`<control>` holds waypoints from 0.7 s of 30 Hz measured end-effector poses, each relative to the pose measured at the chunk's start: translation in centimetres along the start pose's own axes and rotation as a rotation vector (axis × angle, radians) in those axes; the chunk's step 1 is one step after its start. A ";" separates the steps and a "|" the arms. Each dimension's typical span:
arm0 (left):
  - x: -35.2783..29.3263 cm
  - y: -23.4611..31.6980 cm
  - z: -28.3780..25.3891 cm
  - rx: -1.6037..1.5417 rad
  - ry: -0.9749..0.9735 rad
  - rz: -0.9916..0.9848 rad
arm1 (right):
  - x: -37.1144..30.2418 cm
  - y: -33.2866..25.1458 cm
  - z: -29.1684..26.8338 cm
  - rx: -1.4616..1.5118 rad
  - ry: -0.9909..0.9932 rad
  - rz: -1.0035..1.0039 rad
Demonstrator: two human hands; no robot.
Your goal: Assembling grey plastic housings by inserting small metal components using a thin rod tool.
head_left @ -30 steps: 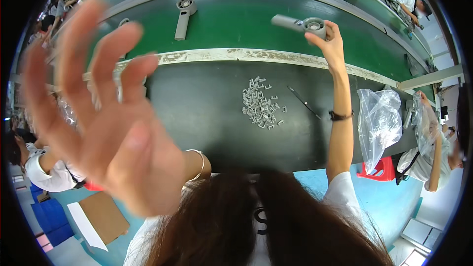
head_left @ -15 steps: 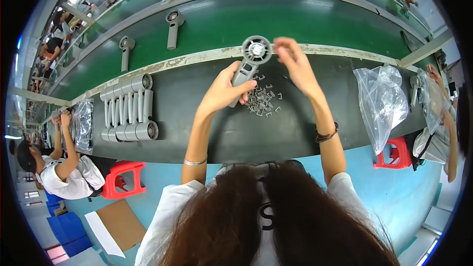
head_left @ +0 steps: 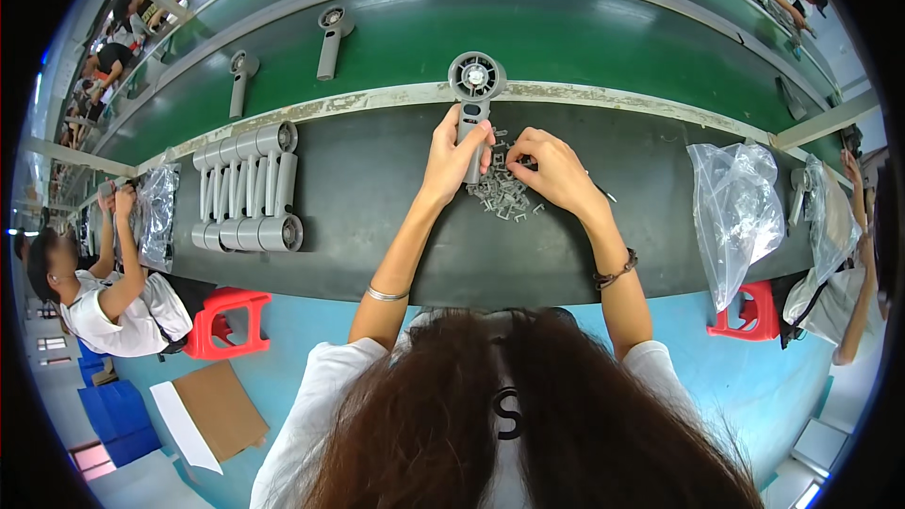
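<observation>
My left hand (head_left: 447, 162) is closed round the handle of a grey handheld fan (head_left: 476, 78). The fan stands head up, its round grille pointing away from me over the bench's pale far rail. Just right of the handle, a pile of small grey plastic clips (head_left: 501, 196) lies on the dark bench mat. At the pile's right side is my right hand (head_left: 554, 172), its thumb and fingertips pinched together. What sits between those fingertips, if anything, is too small to make out.
Several grey fans (head_left: 247, 187) lie in a row at left. Beyond the rail, two more fans (head_left: 330, 45) rest on the green conveyor (head_left: 584, 38). A thin dark tool (head_left: 603, 188) lies beside my right wrist. Clear plastic bags (head_left: 738, 212) are at right; co-workers sit either side.
My right hand has come down from beside the fan's head to the clip pile, its fingers closing into a pinch. The fan is now more upright and slightly further left.
</observation>
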State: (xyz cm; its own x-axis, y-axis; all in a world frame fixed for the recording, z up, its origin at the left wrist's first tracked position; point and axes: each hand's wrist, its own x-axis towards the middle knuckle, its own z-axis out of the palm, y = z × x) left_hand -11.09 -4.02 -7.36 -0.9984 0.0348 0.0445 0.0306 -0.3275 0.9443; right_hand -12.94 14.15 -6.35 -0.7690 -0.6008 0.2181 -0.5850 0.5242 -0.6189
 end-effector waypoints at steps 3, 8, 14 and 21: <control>0.0 -0.2 -0.1 0.006 0.018 0.029 | 0.0 -0.2 0.2 0.006 0.015 0.009; -0.2 -0.3 -0.3 -0.023 0.016 0.053 | 0.0 -0.6 0.6 -0.007 0.010 -0.025; -0.2 -0.3 -0.5 -0.036 0.028 0.059 | 0.1 -1.0 1.0 -0.039 -0.060 0.002; -0.2 -0.5 -0.4 0.001 0.036 0.092 | 0.1 -0.5 0.7 0.139 0.048 -0.002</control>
State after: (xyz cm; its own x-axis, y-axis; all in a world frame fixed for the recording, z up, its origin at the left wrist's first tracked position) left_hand -10.90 -4.27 -7.99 -0.9924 -0.0296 0.1194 0.1225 -0.3267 0.9372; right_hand -12.58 13.38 -6.57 -0.7812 -0.5707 0.2528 -0.5478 0.4326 -0.7161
